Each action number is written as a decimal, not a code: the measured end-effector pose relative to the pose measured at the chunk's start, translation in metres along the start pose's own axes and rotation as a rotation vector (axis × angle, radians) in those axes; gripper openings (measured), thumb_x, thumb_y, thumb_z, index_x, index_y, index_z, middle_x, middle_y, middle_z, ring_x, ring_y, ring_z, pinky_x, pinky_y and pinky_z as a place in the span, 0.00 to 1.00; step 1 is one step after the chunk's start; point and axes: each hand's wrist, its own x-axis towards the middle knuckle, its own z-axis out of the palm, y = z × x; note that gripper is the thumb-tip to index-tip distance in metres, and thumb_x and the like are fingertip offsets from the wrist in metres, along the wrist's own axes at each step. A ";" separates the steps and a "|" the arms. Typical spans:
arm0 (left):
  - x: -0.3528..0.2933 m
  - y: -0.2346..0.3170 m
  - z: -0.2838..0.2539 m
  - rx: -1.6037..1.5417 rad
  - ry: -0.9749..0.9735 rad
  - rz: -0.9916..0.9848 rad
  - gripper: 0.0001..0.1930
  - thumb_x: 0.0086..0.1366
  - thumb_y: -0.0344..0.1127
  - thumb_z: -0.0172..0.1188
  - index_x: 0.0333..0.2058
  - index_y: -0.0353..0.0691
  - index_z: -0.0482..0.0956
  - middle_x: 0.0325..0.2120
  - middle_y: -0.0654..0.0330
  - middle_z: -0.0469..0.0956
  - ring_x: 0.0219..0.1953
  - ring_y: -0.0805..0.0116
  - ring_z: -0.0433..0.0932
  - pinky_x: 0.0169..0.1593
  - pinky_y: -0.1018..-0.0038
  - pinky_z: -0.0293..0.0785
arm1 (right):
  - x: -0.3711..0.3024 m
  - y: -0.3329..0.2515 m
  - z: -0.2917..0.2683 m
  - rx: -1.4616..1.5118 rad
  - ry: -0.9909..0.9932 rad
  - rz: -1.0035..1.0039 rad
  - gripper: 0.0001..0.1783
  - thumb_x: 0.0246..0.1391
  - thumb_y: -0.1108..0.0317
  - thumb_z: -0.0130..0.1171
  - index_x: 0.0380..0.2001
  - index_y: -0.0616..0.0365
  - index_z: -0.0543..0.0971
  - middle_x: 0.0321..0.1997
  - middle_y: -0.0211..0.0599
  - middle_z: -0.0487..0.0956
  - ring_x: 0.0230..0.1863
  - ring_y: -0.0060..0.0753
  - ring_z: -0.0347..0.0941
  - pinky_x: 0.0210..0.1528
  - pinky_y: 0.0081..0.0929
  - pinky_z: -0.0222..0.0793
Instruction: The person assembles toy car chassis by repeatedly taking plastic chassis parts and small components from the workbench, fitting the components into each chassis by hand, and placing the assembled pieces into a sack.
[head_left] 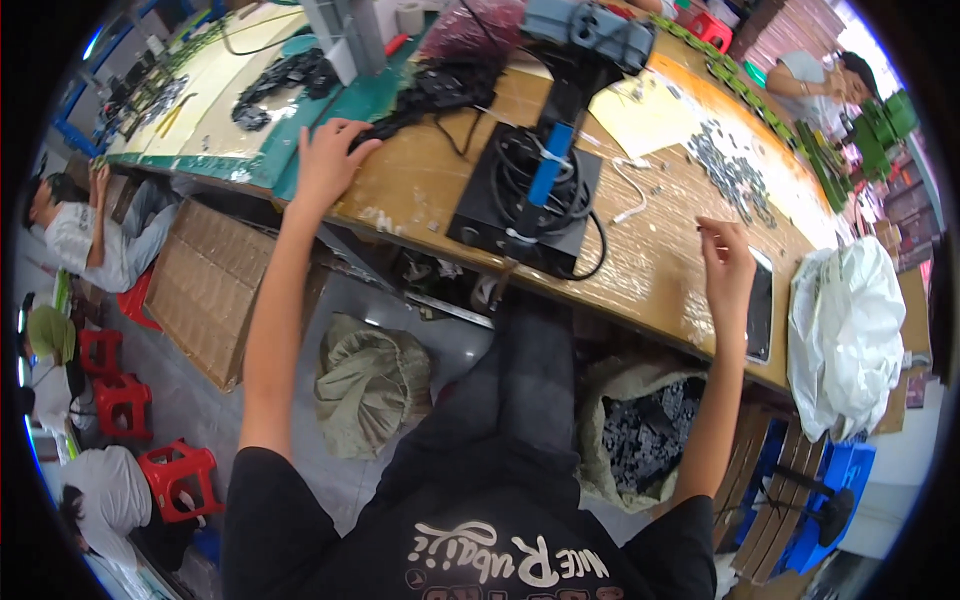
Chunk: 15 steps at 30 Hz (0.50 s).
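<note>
My left hand (330, 162) rests at the table's near left edge, fingers spread and thumb apart. Its fingertips reach the end of a heap of small black parts (445, 88); no held thing shows in it. My right hand (728, 258) hovers over the right side of the table, fingers curled and thumb drawn in. Whether a small piece sits between those fingertips cannot be made out. Beside that wrist lies a phone (760, 310) with a dark screen. Between my hands stands a black device (490, 200) with coiled black cables and a blue strip on its upright.
Small grey parts (730, 170) lie scattered at the far right, near yellow paper (645, 112). A white cable (630, 190) crosses the table. A white plastic bag (845, 335) hangs at the right. Below, a sack (650, 435) holds black parts. Several people sit nearby; red stools (180, 480) stand left.
</note>
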 end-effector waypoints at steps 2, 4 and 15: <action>-0.006 0.006 -0.008 0.035 0.033 0.065 0.14 0.57 0.45 0.54 0.37 0.45 0.75 0.35 0.59 0.72 0.42 0.58 0.69 0.54 0.54 0.55 | -0.023 -0.010 -0.001 0.073 0.007 0.045 0.08 0.50 0.77 0.51 0.34 0.61 0.77 0.28 0.37 0.73 0.27 0.26 0.70 0.32 0.19 0.65; -0.015 0.006 -0.025 0.004 0.042 0.075 0.11 0.58 0.42 0.53 0.36 0.43 0.75 0.34 0.58 0.72 0.40 0.58 0.70 0.49 0.62 0.61 | -0.040 -0.016 0.002 0.112 0.008 0.074 0.08 0.50 0.77 0.51 0.34 0.62 0.77 0.28 0.37 0.73 0.28 0.26 0.70 0.33 0.19 0.65; -0.120 0.102 -0.111 -1.041 0.044 -0.723 0.17 0.66 0.43 0.43 0.28 0.34 0.70 0.20 0.54 0.75 0.15 0.71 0.73 0.21 0.79 0.69 | -0.090 -0.032 0.003 0.551 0.128 0.336 0.05 0.49 0.80 0.54 0.31 0.64 0.72 0.32 0.30 0.72 0.35 0.17 0.68 0.38 0.13 0.63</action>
